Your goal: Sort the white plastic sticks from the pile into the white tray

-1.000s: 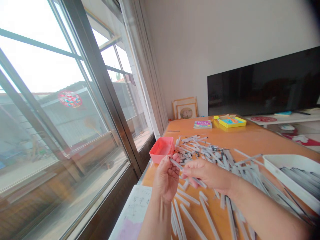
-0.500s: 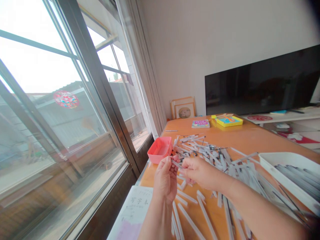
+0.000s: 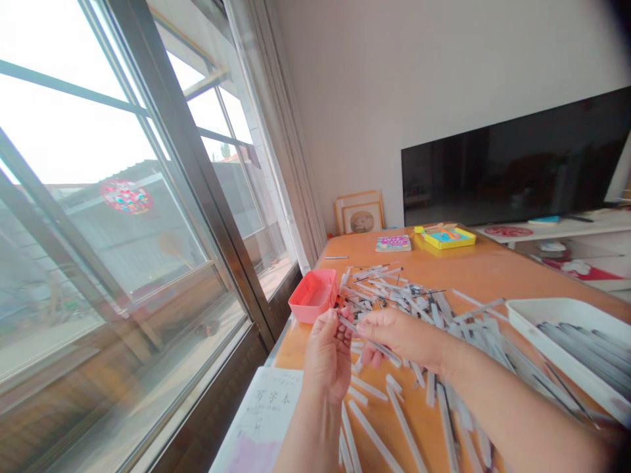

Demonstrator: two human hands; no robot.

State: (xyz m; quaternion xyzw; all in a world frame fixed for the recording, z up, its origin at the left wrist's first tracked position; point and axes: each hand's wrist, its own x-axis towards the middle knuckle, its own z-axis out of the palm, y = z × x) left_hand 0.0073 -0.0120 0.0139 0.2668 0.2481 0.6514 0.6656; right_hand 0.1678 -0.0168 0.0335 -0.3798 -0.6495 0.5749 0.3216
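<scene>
Between my two hands is a translucent pen barrel (image 3: 388, 355), slanting down to the right. The fingertips of my left hand (image 3: 326, 355) are closed around its upper end. My right hand (image 3: 394, 330) is closed on the barrel farther along, and its lower end sticks out below the fingers. Whether a refill sits inside cannot be made out. Just behind my left hand stands a pink plastic box (image 3: 313, 309). Loose pen parts (image 3: 421, 302), clear barrels and dark thin pieces, lie spread around and under my hands.
A white tray (image 3: 535, 309) at the right holds several dark-filled pens. A writing notebook (image 3: 263, 401) lies at the lower left, beside the glass door. Farther back on the wooden table (image 3: 355, 253) are a small colourful book (image 3: 393, 244) and a yellow box (image 3: 451, 242).
My right hand has shifted slightly, and more of the barrel shows beneath its fingers. My left hand keeps its grip at nearly the same spot.
</scene>
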